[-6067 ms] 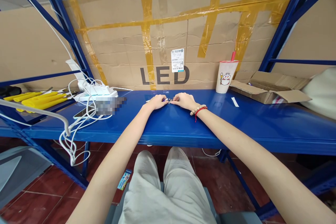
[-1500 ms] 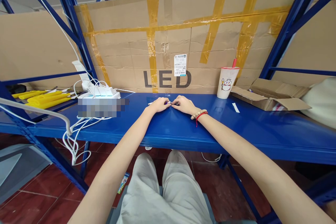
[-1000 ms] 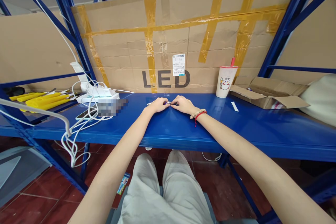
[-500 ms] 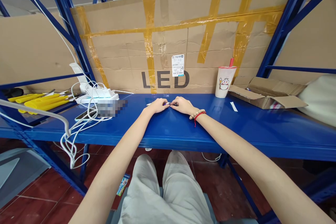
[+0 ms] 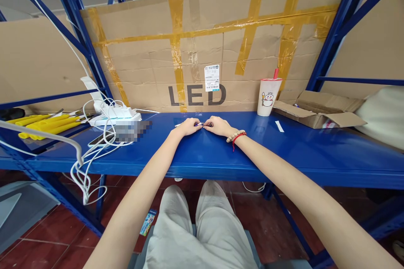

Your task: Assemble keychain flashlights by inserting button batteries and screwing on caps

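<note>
Over the blue shelf top (image 5: 214, 155), my left hand (image 5: 188, 126) is closed round a thin pen-like stick (image 5: 198, 124). Purple and whitish parts of the stick show between the hands, and a pale end pokes out left of the left hand. My right hand (image 5: 218, 125) is pinched at the stick's right end, its fingertips close to those of the left. The fingers cover most of the stick, so its exact kind is hard to make out. A beaded bracelet and a red string circle my right wrist.
A paper cup (image 5: 268, 97) with a red straw and an open cardboard box (image 5: 315, 111) stand right, near a white paper strip (image 5: 279, 126). Left are tangled white cables (image 5: 109, 128), a power strip (image 5: 121, 112) and yellow-handled tools (image 5: 52, 125). Taped cardboard (image 5: 142, 67) rises behind.
The view has shifted slightly. Both hands stay together on the stick in the same place, with only a slight change at the right fingertips.
</note>
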A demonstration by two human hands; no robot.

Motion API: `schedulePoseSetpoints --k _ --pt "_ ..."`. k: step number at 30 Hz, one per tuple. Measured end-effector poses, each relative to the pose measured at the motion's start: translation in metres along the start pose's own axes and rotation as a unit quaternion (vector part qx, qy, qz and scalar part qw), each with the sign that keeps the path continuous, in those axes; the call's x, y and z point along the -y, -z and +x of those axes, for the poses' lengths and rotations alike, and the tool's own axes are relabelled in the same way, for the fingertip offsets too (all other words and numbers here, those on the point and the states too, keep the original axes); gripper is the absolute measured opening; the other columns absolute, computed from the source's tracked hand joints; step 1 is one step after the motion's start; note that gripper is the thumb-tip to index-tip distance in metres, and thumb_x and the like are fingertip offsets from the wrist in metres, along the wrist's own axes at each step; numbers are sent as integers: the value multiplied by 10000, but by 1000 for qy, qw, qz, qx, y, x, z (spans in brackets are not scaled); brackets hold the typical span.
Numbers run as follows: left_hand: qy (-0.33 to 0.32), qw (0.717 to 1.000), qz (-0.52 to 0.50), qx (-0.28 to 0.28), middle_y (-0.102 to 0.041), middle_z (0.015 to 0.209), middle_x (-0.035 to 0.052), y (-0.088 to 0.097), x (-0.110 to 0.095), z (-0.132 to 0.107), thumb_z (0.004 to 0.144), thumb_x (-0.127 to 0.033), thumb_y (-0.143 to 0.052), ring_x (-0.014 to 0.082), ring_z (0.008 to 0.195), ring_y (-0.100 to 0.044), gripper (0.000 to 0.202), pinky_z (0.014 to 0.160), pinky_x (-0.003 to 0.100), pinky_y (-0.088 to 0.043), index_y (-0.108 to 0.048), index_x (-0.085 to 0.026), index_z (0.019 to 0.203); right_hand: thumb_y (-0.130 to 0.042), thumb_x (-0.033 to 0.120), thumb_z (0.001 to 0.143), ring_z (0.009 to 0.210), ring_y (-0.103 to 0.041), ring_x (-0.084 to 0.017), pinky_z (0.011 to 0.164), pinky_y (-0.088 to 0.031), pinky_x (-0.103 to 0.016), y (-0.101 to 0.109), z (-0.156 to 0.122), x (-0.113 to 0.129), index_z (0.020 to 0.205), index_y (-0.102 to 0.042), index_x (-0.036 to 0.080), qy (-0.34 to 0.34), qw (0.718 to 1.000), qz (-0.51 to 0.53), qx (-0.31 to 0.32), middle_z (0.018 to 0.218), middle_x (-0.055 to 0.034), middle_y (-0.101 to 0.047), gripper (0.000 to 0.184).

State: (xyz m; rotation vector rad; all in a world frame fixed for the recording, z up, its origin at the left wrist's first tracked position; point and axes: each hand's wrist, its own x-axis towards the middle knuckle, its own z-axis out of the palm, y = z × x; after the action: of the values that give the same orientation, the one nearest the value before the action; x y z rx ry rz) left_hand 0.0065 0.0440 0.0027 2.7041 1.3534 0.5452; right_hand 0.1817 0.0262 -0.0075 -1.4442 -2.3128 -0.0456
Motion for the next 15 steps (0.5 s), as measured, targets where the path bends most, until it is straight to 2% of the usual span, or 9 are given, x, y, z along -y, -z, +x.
schedulePoseSetpoints --k 5,15 --pt "7 1000 4 18 -669 949 74 2 0 1 821 -321 -469 211 838 -607 256 748 290 -462 -623 -156 943 -510 298 857 958 -595 -174 752 -450 -244 3 -2 1 1005 -668 226 7 1000 18 4 1037 -32 -658 228" --pt "9 1000 5 19 -661 951 71 1 2 2 822 -340 -461 211 845 -603 259 737 285 -461 -613 -164 935 -518 296 855 948 -605 -182 746 -459 -248 5 -5 3 1000 -669 224 4 1000 12 4 1035 -42 -658 221"
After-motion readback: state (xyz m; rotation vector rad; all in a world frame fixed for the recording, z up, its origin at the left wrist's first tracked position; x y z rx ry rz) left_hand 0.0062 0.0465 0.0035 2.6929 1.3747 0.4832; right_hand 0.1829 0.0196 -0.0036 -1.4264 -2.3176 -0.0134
